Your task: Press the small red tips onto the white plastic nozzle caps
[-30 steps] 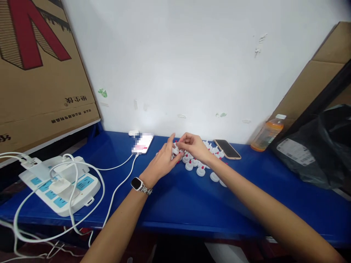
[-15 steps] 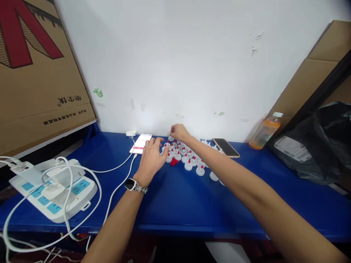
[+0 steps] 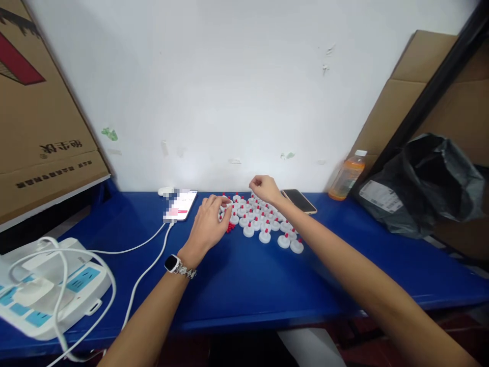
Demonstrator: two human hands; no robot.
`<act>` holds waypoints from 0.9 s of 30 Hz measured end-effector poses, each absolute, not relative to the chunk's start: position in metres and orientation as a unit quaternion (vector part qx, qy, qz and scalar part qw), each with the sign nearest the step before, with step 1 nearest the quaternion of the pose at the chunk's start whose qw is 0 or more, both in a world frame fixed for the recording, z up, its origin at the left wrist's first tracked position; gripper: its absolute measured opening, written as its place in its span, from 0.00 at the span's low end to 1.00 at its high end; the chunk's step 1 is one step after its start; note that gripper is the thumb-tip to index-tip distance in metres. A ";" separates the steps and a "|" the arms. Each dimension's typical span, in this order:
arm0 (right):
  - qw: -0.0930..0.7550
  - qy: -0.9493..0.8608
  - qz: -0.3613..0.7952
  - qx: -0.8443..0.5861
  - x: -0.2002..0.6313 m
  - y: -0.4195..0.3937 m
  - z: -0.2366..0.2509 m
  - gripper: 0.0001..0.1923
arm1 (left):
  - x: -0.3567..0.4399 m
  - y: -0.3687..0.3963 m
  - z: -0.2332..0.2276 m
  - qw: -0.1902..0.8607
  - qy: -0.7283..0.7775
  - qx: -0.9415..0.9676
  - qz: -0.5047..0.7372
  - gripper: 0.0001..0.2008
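Observation:
Many white nozzle caps (image 3: 265, 236) with red tips stand in a cluster on the blue table. A small heap of loose red tips (image 3: 231, 227) lies at the cluster's near left side. My left hand (image 3: 210, 221), with a watch on its wrist, rests at the left edge of the cluster. Its fingers are bent, the thumb apart from them, close to the leftmost caps. Over the back of the cluster is my right hand (image 3: 265, 188), its fingers pinched together. Whatever they hold, if anything, is too small to make out. My right forearm hides some caps.
A phone with a lit screen (image 3: 181, 205) and a white earbud case (image 3: 166, 191) lie left. White cables run to a power strip (image 3: 72, 300). A dark phone (image 3: 299, 201), an orange drink bottle (image 3: 347, 176) and a black plastic bag (image 3: 405, 183) are right. Cardboard boxes flank the table.
The view has swung to the right. My right hand has moved right over the cluster, uncovering more red-tipped caps. My left hand stays by the left caps, its fingers closer to them.

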State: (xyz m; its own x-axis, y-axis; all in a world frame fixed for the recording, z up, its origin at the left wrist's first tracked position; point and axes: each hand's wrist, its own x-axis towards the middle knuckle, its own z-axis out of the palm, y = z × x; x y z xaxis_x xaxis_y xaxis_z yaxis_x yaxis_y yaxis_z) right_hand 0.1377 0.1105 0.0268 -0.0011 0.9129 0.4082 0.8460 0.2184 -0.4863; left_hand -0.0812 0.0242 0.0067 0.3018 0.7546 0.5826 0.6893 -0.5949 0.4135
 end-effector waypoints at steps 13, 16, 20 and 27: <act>0.234 -0.680 0.041 -0.694 0.181 0.132 0.010 0.10 | -0.035 0.044 0.009 0.091 0.417 0.819 0.384 0.11; 0.225 -0.679 0.039 -0.698 0.179 0.150 0.005 0.09 | -0.037 0.040 0.004 0.096 0.401 0.827 0.382 0.12; 0.233 -0.681 0.039 -0.694 0.173 0.160 0.003 0.07 | -0.040 0.041 0.002 0.098 0.400 0.832 0.371 0.12; 0.401 -0.688 0.122 -0.593 0.149 0.107 0.020 0.08 | -0.059 0.041 0.009 0.076 0.430 0.816 0.379 0.12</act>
State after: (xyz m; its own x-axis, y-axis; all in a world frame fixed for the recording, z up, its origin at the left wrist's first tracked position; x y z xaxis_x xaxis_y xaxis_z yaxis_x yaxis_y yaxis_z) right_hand 0.1486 0.1072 0.0201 0.0235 0.9132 0.4068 0.7181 0.2676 -0.6424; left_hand -0.0585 0.0408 0.0092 0.3423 0.7591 0.5537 0.6441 -0.6186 0.4500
